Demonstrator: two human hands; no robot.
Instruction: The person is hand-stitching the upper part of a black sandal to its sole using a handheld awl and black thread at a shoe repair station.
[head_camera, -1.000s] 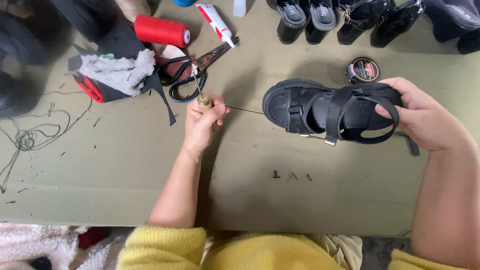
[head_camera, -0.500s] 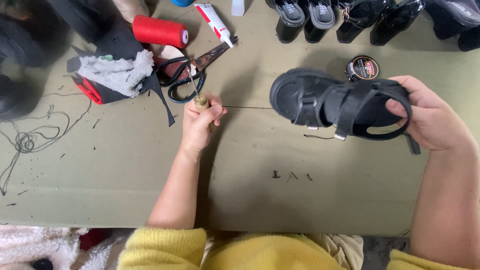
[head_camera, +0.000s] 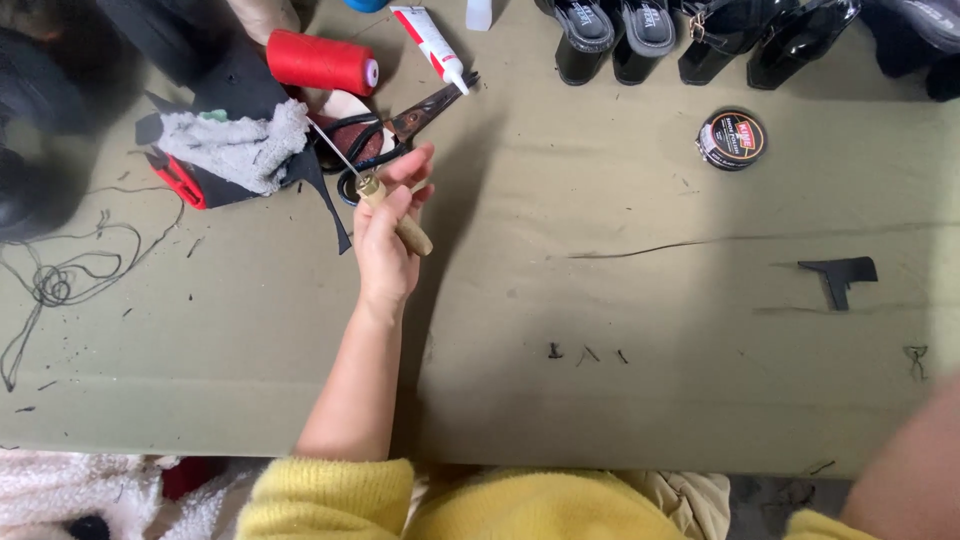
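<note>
An olive-green cloth covers the worktop (head_camera: 560, 330) in front of me, flecked with thread scraps and small black offcuts. My left hand (head_camera: 385, 255) sits a little left of centre, its fingers closed around the wooden handle of an awl (head_camera: 385, 205), whose thin metal needle slants up toward 11 o'clock. The needle tip ends over a grey rag (head_camera: 238, 150) that lies on a heap of black leather pieces (head_camera: 250, 90). Just at 12 o'clock from my left hand lie black-handled scissors (head_camera: 400, 135), their blades pointing toward 2 o'clock, and a white glue tube (head_camera: 428, 45) rests just beyond the blade tips. A red thread spool (head_camera: 322, 62) lies on its side at 11 o'clock from the hand, near the far edge. A red-handled tool (head_camera: 180, 180) pokes out beneath the rag.

My right hand is out of view; only a blurred stretch of my right forearm (head_camera: 905, 470) shows at the lower right corner, so I cannot tell how its fingers stand. A long dark thread (head_camera: 700, 240) runs across the cloth toward 3 o'clock from the awl, well apart from it. A round polish tin (head_camera: 731, 139) sits at 2 o'clock, and a small black leather scrap (head_camera: 842, 275) lies at 3 o'clock. A row of black shoes (head_camera: 700, 35) lines the far edge. Loose dark thread (head_camera: 60, 280) coils at 9 o'clock.
</note>
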